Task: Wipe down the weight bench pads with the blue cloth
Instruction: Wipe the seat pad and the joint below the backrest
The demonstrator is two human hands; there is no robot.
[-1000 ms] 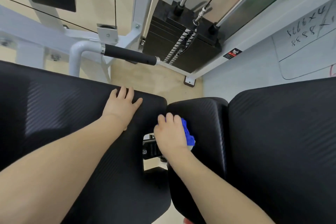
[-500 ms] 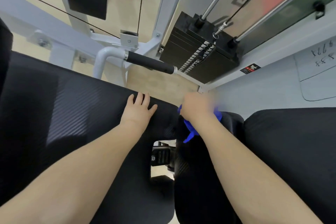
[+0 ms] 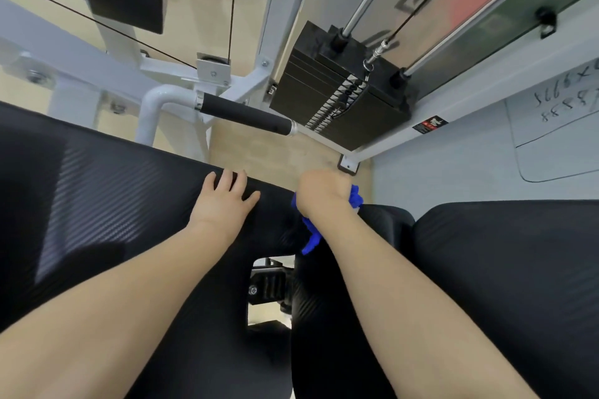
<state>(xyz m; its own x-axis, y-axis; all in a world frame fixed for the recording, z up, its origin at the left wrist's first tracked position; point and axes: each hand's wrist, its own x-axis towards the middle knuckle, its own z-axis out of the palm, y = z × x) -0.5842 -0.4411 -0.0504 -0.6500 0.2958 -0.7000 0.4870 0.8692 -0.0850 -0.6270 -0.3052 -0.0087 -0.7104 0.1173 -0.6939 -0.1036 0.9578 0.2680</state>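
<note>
Two black ribbed bench pads fill the lower view. My left hand (image 3: 225, 201) lies flat, fingers apart, on the far edge of the left pad (image 3: 107, 197). My right hand (image 3: 319, 193) is closed around the blue cloth (image 3: 355, 199), pressing it over the far end of the narrow middle pad (image 3: 327, 317). A tail of the cloth hangs down on the pad's left side. A wider black pad (image 3: 505, 269) lies to the right.
A black-gripped white handle (image 3: 246, 115) sticks out just beyond the pads. Behind it stands the black weight stack (image 3: 340, 97) with guide rods and cables. The white machine frame (image 3: 81, 65) runs at left. A gap between pads shows a black adjuster (image 3: 269, 282).
My right hand has slid the cloth from the middle of the narrow pad up to its far end. My left hand has stayed on the left pad's edge.
</note>
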